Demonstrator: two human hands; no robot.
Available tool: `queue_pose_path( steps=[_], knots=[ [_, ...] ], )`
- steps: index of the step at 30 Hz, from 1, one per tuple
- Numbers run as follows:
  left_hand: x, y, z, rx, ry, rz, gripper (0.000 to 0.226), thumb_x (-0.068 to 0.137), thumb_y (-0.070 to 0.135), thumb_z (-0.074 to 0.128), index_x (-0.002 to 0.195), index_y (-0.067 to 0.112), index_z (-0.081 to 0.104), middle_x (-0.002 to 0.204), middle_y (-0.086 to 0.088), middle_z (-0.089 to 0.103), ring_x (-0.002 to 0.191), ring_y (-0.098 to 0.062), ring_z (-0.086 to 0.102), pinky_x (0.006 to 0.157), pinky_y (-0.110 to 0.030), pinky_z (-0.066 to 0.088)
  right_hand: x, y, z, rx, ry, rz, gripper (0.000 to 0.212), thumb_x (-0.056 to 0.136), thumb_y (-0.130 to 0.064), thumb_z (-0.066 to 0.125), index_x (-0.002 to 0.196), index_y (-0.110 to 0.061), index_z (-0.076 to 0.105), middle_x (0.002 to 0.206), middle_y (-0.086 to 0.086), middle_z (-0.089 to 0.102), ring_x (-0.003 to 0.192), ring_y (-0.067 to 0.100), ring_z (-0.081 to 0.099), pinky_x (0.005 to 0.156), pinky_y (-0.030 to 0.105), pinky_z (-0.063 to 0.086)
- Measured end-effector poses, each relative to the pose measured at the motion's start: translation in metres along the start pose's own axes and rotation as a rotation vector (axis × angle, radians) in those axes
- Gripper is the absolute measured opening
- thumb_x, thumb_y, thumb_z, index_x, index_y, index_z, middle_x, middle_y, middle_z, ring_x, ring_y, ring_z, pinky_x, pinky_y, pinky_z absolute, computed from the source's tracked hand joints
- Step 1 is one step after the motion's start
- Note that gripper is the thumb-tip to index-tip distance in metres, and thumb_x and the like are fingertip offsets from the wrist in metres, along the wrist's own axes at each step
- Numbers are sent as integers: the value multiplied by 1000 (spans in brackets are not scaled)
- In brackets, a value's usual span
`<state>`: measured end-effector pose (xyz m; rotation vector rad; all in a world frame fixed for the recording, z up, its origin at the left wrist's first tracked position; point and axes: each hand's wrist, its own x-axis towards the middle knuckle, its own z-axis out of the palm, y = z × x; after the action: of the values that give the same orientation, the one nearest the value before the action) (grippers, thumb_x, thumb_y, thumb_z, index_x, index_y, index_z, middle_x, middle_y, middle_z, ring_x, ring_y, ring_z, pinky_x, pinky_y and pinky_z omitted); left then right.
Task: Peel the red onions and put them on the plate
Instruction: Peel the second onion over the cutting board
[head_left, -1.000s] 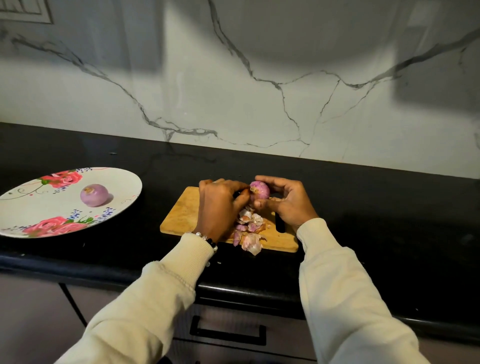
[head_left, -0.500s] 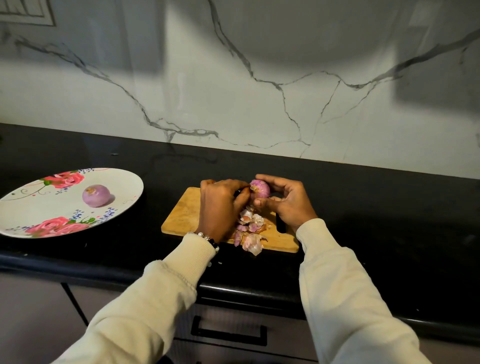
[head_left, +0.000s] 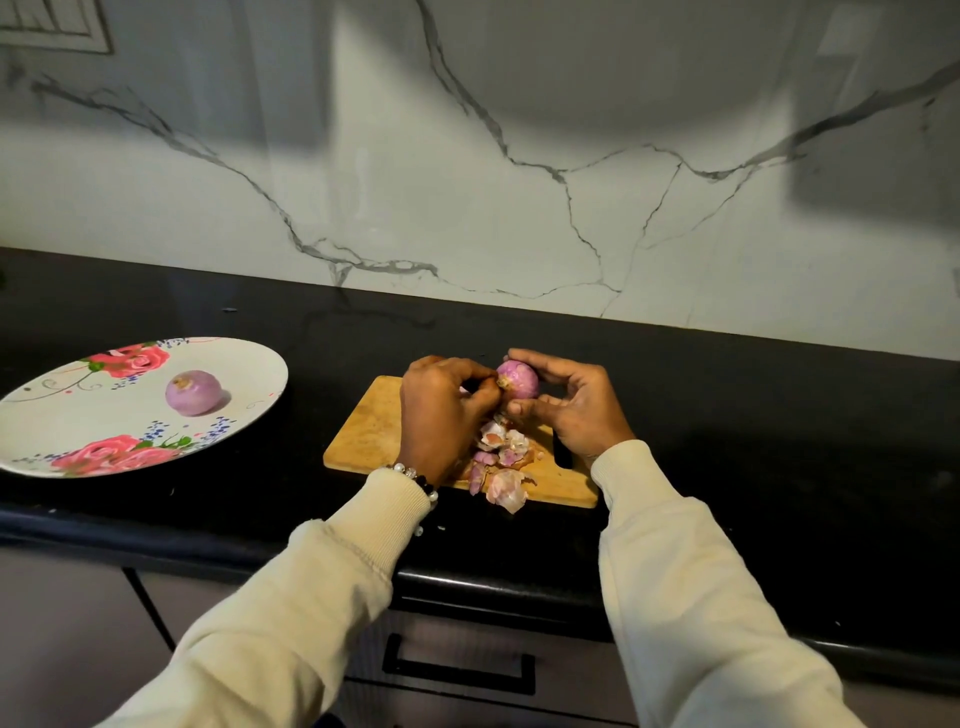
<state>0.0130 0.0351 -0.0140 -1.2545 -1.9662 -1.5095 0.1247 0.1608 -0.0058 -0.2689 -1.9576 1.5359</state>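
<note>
Above the wooden cutting board (head_left: 363, 436), my right hand (head_left: 576, 410) holds a partly peeled red onion (head_left: 521, 378), fingers curled over its top and thumb beneath. My left hand (head_left: 441, 415) is curled beside it and pinches the onion at its root end. A heap of papery pink peels (head_left: 501, 470) lies on the board under both hands. To the left, a peeled onion (head_left: 193, 392) sits on the white plate (head_left: 260, 374) with red roses.
The board and plate rest on a black counter (head_left: 779, 441) against a marbled wall. A dark object (head_left: 563, 457) lies on the board, mostly hidden by my right wrist. A drawer with a black handle (head_left: 457, 670) is below the counter edge.
Both hands stay on the onion over the board. The onion has turned slightly, its root end now toward my left fingers.
</note>
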Motion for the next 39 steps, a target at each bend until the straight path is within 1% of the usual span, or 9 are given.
queue_pose_path(
  steps=[6,9,12,15,19,23,28,32,39],
  knots=[
    [-2,1,0,69,13,30,8,79,15,75,85,12,77,79,-1,73,87,-23,62,82,-42,49,1,0,1,29,-7,0,55,73,13,77,115,-22,70,122,2,70,120,19,63,101,49,52],
    [-2,2,0,52,29,52,11,79,16,70,85,11,77,80,-2,73,85,-22,63,78,-47,53,-1,-1,0,62,-9,-6,54,73,13,77,117,-17,69,121,4,71,118,20,65,100,45,53],
    [-1,3,-1,-15,37,39,19,81,21,63,89,10,77,84,-2,73,83,-19,64,72,-47,56,-2,-2,0,125,-6,-13,53,74,12,75,120,-12,68,119,7,72,114,20,67,93,36,57],
    [-1,4,-2,-111,43,9,20,83,19,64,95,9,77,88,-2,74,81,-15,68,72,-41,57,-1,0,-1,200,-25,17,50,73,6,74,120,-10,66,113,7,74,109,22,69,83,31,59],
    [-1,7,-2,-137,30,4,16,87,15,70,102,12,77,93,-1,74,82,-6,67,74,-25,56,0,2,-2,139,-44,18,49,77,10,73,121,-14,67,118,10,71,115,27,66,94,39,57],
    [1,5,-2,-133,1,-24,17,85,16,73,102,13,77,92,-1,73,79,-4,64,74,-19,53,2,4,-3,72,-43,-10,53,77,12,73,118,-21,69,125,7,69,121,26,62,103,52,50],
    [1,6,-3,-176,-14,-53,17,86,13,71,103,13,77,93,0,73,81,-3,65,74,-13,51,0,1,-2,48,-28,-19,55,76,14,73,116,-23,70,125,3,69,122,21,61,104,51,50],
    [-1,3,-1,-107,-50,7,20,89,14,69,107,10,75,95,-3,74,83,-9,67,76,-22,55,0,1,-2,4,-25,-16,56,75,15,74,115,-24,70,122,0,70,120,18,63,102,48,52],
    [-2,3,-4,60,-53,176,25,85,19,62,99,4,76,87,-10,74,75,-23,69,70,-36,58,0,0,-2,-51,-42,-9,57,74,15,75,116,-23,69,123,-4,69,120,11,61,101,38,53]
  ],
)
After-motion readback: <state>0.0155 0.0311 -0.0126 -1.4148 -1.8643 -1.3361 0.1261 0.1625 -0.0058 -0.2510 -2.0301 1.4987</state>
